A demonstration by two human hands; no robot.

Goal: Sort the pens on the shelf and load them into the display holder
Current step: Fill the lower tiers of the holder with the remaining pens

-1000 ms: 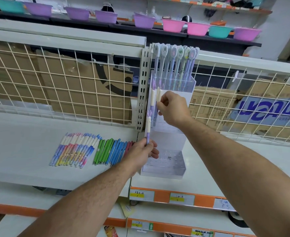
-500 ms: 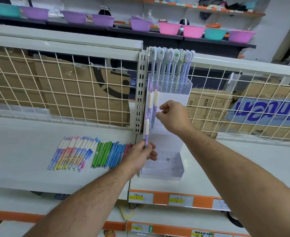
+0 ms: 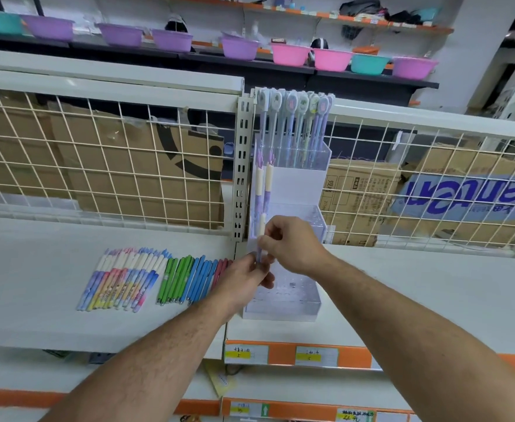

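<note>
My two hands meet in front of the display holder (image 3: pixel 298 190) and cover much of its middle step. Because of that, I cannot tell whether the tip of the purple-and-cream pen (image 3: pixel 262 225) sits in a hole or hangs free. The left hand (image 3: pixel 244 278) pinches the pen's lower end, which is hidden behind its curled fingers (image 3: pixel 251 261). The right hand (image 3: pixel 294 243) pinches the barrel higher up between thumb and forefinger, and only the cream section shows above it. The pen stands nearly upright at the holder's left edge. The pink pens (image 3: pixel 222 268) on the shelf (image 3: pixel 37 284) are half hidden behind my left wrist, so I cannot count them. Both forearms are cut off by the bottom edge.

The holder is clear and stepped, and stands on the shelf just beside the slotted upright (image 3: pixel 241 178). Its top step holds a row of tall pens (image 3: pixel 295 126) with flat toppers, upright and close together. The step below holds two matching pens (image 3: pixel 264 184) at its left end, side by side. The lowest step shows rows of holes, blurred through the plastic. Left of the holder, flat on the shelf, lie pastel pens (image 3: pixel 122 278), then green pens (image 3: pixel 174 277), then blue pens (image 3: pixel 200 277), packed in one row.
</note>
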